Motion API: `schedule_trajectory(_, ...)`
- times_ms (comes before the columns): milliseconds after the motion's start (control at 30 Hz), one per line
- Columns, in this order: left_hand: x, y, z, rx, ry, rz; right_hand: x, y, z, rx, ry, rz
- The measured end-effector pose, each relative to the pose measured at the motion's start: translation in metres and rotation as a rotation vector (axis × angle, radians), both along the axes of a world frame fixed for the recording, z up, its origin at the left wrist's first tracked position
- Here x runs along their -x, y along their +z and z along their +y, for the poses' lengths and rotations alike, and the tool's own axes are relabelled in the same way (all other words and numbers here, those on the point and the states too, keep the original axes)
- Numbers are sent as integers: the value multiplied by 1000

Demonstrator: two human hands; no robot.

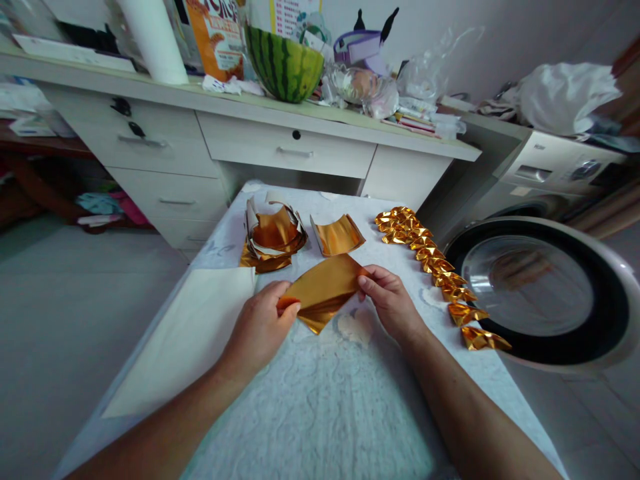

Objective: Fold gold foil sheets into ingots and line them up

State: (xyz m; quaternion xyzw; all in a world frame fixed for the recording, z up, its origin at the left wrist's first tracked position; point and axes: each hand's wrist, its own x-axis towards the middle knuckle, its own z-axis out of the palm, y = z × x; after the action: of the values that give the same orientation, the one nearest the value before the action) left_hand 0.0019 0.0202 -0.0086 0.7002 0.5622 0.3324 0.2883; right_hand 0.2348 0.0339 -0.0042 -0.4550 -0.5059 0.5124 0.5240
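A sheet of shiny gold paper is stretched between my two hands, above the cloth-covered table. My left hand pinches its left corner between thumb and fingers. At the opposite corner, my right hand grips the paper the same way. The lower part of the sheet bends down to a point. Just beyond it lie a curled stack of gold paper and a smaller curved pile of gold sheets. Folded gold paper pieces run in a line along the table's right side.
A large pale sheet lies at the table's left. Behind stands a white desk with drawers, holding a cut watermelon, a white roll and plastic bags. A washing machine's round door hangs open close to the table's right edge.
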Motion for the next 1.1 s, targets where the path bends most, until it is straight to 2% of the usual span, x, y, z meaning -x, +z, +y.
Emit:
schedule_trajectory(100, 2, 3, 0, -72, 0, -58, -2, 5, -2, 21, 19, 58)
schedule_trajectory(233, 3, 4, 0, -137, 76, -133, -2, 9, -4, -14, 34, 122)
schedule_trajectory(400, 4, 6, -2, 6, 88, -227, -3, 11, -6, -105, 6, 111)
schedule_trajectory(600, 1, 9, 0, 160, 49, -504, -6, 15, -7, -189, 15, -15)
schedule_trajectory(733, 2, 7, 1, 216, 56, -650, -8, 18, -10, -237, 65, -116)
schedule_trajectory(867, 3, 6, 2, 229, 79, -788, -9, 23, -13, -270, 183, -244)
schedule_trajectory(1033, 1, 9, 2, 246, 131, -623, -7, 27, -16, -271, 327, -360)
schedule_trajectory(1100, 1, 9, 1, 230, 108, -544, -5, 27, -17, -264, 355, -384)
